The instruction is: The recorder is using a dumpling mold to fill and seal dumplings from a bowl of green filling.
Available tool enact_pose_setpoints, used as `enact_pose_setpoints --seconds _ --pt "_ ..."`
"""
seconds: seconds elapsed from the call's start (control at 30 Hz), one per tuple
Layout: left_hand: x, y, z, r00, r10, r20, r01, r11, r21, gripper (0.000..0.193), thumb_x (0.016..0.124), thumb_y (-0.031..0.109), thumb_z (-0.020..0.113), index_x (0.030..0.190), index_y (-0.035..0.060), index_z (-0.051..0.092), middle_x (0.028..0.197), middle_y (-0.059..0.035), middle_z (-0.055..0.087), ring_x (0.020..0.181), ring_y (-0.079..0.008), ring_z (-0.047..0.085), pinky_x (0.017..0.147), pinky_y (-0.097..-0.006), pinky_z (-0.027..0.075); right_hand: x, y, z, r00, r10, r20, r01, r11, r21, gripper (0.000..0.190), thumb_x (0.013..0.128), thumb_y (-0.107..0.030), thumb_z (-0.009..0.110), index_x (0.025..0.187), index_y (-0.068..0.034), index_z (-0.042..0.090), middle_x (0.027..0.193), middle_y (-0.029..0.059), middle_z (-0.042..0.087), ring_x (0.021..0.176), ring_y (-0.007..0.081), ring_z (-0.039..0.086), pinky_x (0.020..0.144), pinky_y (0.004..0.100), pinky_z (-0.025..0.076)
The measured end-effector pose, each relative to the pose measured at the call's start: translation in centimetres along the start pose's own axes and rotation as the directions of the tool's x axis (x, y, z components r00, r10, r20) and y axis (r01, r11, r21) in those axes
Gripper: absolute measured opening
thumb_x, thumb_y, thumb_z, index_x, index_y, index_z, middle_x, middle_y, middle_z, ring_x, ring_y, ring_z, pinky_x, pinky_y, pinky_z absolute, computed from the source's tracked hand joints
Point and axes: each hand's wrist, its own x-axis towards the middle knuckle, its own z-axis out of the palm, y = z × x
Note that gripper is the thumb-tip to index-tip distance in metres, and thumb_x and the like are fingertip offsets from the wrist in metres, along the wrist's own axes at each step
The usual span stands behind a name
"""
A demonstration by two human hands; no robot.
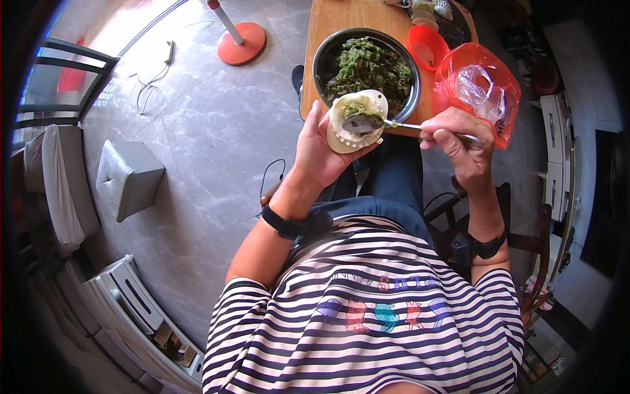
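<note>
My left hand (322, 155) holds an opened plastic dumpling press (350, 142) from below, over the near rim of a metal bowl (416, 93). A dough wrapper (336, 117) lies in the press, with green filling (353, 108) on it. My right hand (460, 140) grips the handle of a metal spoon (363, 123), whose bowl rests at the filling. Chopped green filling (369, 66) is heaped in the metal bowl. The underside of the press is partly hidden by my left fingers.
Right of the bowl are a red plastic bowl (427, 47) and a red plastic bag (509, 93) with clear plastic on it. Round wrappers (424, 14) and a pleated dumpling (443, 9) lie at the far right of the wooden table (325, 17). A wooden chair (539, 241) stands at right.
</note>
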Motion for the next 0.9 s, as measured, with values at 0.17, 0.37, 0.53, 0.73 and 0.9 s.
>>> enact_pose_setpoints --seconds 0.17,0.37,0.53,0.73,0.9 --pt "0.0 0.0 0.1 1.000 -0.005 0.017 0.005 1.000 -0.003 0.066 0.102 0.056 0.027 0.145 0.0078 0.039 0.145 -0.0207 0.045 0.131 -0.0411 0.047 0.108 -0.0596 0.037 -0.1 0.2 0.1 0.990 0.105 -0.098 -0.091 0.986 0.137 0.017 0.098 -0.007 0.057 0.100 0.005 0.069 0.086 0.0116 0.068 0.074 0.0144 0.067 0.069 0.0255 0.057" --pt "-0.1 0.1 -0.3 1.000 -0.008 0.011 0.008 1.000 -0.007 0.066 0.102 0.057 0.025 0.146 0.0088 0.038 0.145 -0.0184 0.046 0.131 -0.0389 0.048 0.108 -0.0581 0.038 -0.5 0.7 -0.4 0.963 0.094 -0.253 -0.057 0.987 0.151 0.020 0.099 -0.010 0.055 0.104 0.004 0.068 0.087 0.0106 0.069 0.075 0.0147 0.068 0.070 0.0269 0.058" --pt "0.5 0.0 -0.9 0.999 0.038 0.035 -0.036 0.998 -0.049 0.066 0.101 0.056 0.034 0.144 0.0068 0.040 0.146 -0.0197 0.045 0.132 -0.0387 0.047 0.111 -0.0583 0.036 -0.8 4.4 -0.5 0.880 0.070 -0.469 -0.051 0.997 0.052 0.017 0.099 -0.009 0.056 0.105 0.001 0.069 0.094 0.0106 0.070 0.080 0.0182 0.069 0.074 0.0291 0.056" --pt "0.6 0.2 -2.0 0.999 0.047 0.019 -0.045 0.996 -0.081 0.066 0.098 0.057 0.045 0.142 0.0071 0.044 0.142 -0.0172 0.050 0.131 -0.0347 0.050 0.111 -0.0549 0.037 -2.4 7.7 1.4 0.955 -0.277 -0.104 0.176 0.815 -0.552 0.022 0.086 0.000 0.064 0.107 -0.004 0.068 0.095 0.0133 0.067 0.087 0.0301 0.066 0.074 0.0368 0.054" --pt "0.5 0.0 -1.0 0.990 0.139 -0.037 -0.137 0.989 0.060 0.066 0.096 0.051 0.054 0.141 0.0053 0.042 0.142 -0.0162 0.051 0.130 -0.0330 0.051 0.110 -0.0539 0.039 -3.4 10.6 2.3 0.955 -0.265 0.133 0.281 0.670 -0.687 0.030 0.082 0.002 0.064 0.111 -0.005 0.069 0.100 0.0122 0.066 0.093 0.0284 0.066 0.081 0.0379 0.053"
